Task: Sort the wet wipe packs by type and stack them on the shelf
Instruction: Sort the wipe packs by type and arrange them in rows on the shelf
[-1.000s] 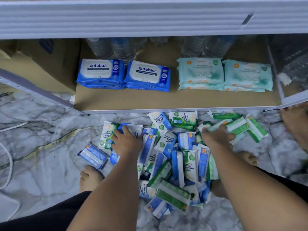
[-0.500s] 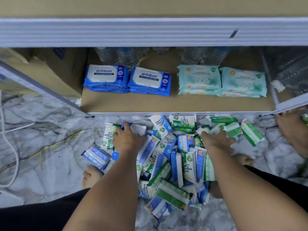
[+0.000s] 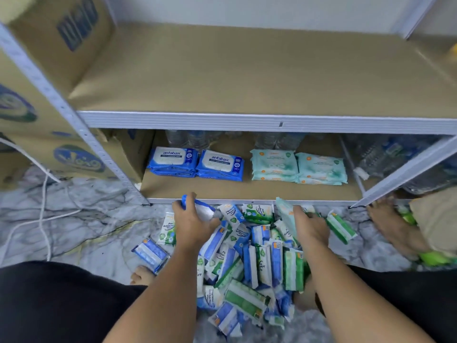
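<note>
Packs: most lay unsorted before shelf
Four stacks on it; left hand clutched blue pack, right hand teal pack

soft even indoor light, motion blur throughout, wide-angle bending at the edges, dim lower shelf

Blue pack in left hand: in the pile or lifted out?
Lifted out. The left hand grips the blue pack, whose top end reaches the lower shelf's front rail, above the floor pile.
</note>
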The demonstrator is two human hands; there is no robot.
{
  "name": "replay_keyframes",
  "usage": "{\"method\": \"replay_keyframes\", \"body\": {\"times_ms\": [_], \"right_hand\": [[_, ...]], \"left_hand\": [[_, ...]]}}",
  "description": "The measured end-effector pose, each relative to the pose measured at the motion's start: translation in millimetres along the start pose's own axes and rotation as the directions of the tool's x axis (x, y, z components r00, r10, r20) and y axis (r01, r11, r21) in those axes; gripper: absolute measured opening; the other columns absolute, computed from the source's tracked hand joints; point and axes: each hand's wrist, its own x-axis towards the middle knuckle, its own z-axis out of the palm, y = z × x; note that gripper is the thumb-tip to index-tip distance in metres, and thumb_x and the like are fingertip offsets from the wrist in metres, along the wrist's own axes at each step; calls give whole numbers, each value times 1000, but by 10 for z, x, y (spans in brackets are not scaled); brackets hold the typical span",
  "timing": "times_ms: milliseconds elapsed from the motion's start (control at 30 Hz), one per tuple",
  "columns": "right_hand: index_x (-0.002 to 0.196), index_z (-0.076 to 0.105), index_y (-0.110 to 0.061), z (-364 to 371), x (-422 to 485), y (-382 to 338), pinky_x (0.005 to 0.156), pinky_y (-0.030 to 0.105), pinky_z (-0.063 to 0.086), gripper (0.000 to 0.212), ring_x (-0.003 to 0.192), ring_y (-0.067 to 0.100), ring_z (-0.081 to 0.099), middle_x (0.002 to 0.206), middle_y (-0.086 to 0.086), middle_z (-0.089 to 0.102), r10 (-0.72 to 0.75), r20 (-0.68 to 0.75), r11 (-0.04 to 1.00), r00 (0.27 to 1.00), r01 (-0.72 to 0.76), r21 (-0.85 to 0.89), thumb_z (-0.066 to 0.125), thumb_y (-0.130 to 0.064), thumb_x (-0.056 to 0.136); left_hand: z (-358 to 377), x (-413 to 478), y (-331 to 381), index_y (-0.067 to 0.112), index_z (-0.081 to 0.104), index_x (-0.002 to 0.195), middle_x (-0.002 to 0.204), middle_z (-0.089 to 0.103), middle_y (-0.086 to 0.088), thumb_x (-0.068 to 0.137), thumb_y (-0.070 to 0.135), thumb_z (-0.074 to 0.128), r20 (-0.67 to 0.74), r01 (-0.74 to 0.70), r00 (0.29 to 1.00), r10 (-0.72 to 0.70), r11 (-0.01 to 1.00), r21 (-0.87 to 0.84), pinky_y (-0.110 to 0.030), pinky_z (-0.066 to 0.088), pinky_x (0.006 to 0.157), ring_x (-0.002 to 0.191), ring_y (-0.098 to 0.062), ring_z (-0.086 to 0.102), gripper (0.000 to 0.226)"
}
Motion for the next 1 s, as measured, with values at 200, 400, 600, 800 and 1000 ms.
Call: {"method": "replay_keyframes", "body": {"times_ms": [200,400,600,800,1000], "right_hand": [[105,75,-14,-173,3,207,98,57,52,56,104,39,68,113,18,72,122,439,869,890,-309,387,60,-58,74],[123,72,-18,-133,153,741,107,60,43,61,115,42,65,124,18,69,318,594,806,739,-541,241,44,-57,86],[109,64,-8,-138,265,749,80,63,54,45,96,41,67,108,23,69,423,361,888,831,-460,18,44,-45,96],[108,64,1,38,579,968,66,67,56,28,93,45,67,107,26,66,422,234,884,876,-454,109,60,-22,93],[107,62,3,-95,185,875,66,48,63,20,69,36,70,85,21,66,328,130,945,936,-327,-27,57,-12,94]], "left_hand": [[-18,-322,195,24,41,107,115,28,-1,63,41,88,-97,75,990,-98,973,-217,-31,45,70,83,-24,51,66],[215,-729,32,27,45,96,106,31,1,61,47,88,0,61,998,-61,998,3,-38,53,72,83,-26,51,59],[348,-939,-169,29,41,143,128,38,-1,74,61,75,255,-27,966,-47,961,277,-29,44,68,90,-19,57,84],[354,-902,-128,19,64,112,98,62,1,83,52,72,469,-193,883,10,919,343,-31,48,66,78,-19,58,45],[497,-991,-125,17,61,102,81,58,2,83,54,72,648,-203,761,-8,947,250,-26,40,62,77,-19,59,43]]}}
